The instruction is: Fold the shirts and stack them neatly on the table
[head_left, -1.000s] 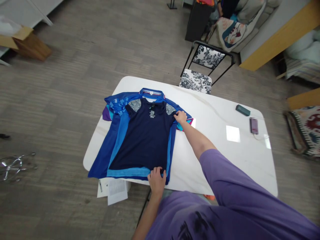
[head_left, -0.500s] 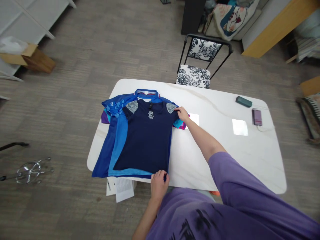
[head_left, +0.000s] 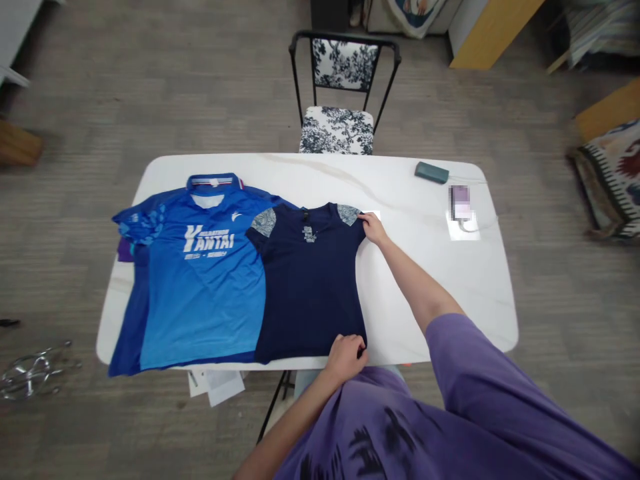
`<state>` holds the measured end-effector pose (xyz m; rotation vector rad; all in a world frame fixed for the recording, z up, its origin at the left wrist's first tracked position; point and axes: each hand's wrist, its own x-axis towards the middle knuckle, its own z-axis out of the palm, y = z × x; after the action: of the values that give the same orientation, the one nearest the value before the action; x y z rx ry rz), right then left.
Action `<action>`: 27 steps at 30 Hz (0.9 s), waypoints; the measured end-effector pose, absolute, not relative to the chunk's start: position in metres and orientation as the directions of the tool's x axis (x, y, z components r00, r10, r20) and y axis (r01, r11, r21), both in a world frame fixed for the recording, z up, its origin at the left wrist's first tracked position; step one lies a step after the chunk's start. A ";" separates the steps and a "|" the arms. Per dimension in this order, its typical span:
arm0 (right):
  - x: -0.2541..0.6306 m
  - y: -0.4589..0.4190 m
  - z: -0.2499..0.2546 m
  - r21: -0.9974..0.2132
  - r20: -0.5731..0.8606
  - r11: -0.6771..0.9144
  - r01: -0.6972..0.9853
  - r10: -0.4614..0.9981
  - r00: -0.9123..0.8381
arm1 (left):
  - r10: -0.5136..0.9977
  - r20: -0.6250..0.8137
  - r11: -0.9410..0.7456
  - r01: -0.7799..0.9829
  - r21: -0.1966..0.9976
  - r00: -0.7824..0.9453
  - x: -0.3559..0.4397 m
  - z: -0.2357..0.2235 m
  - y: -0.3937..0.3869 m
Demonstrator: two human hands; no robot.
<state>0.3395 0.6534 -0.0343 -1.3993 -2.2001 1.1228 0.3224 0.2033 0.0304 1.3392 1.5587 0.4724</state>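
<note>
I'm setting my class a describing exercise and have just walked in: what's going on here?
A person's right hand pinches the sleeve of a navy T-shirt, and the left hand holds its bottom corner. The navy shirt lies spread out, overlapping one side of a larger blue shirt on a white table.

You see grey-brown flooring [head_left: 150, 100], a patterned chair [head_left: 337, 130] at twelve o'clock, a yellow panel [head_left: 493, 33] past one, a chrome base [head_left: 31, 375] at eight.
</note>
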 end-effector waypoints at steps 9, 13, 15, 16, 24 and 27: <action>0.592 0.746 -0.050 -0.680 -0.242 0.112 0.724 0.899 -0.366 | 0.857 -0.438 0.312 0.403 0.860 0.271 0.547 -0.016 0.315; 0.644 0.733 -0.035 -0.608 -0.153 0.128 0.783 0.949 -0.274 | 0.846 -0.435 0.326 0.347 0.879 0.308 0.574 -0.014 0.332; 0.660 0.697 -0.023 -0.595 -0.103 0.151 0.790 0.960 -0.261 | 0.863 -0.432 0.336 0.340 0.878 0.263 0.556 -0.006 0.333; 0.667 0.670 -0.017 -0.610 -0.110 0.164 0.775 0.951 -0.288 | 0.877 -0.437 0.351 0.353 0.867 0.201 0.540 -0.002 0.330; 0.718 0.364 0.002 -0.693 -0.392 0.119 0.711 0.765 -0.510 | 0.826 -0.496 0.551 0.571 0.609 -0.269 0.397 0.013 0.238; 0.726 0.296 -0.001 -0.594 -0.432 0.098 0.798 0.798 -0.419 | 0.837 -0.539 0.500 0.534 0.682 -0.094 0.374 0.013 0.215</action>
<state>0.7261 0.2955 -0.0009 -1.6925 -2.3278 1.2592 0.3735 0.2146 0.0135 1.1584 1.7646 0.3881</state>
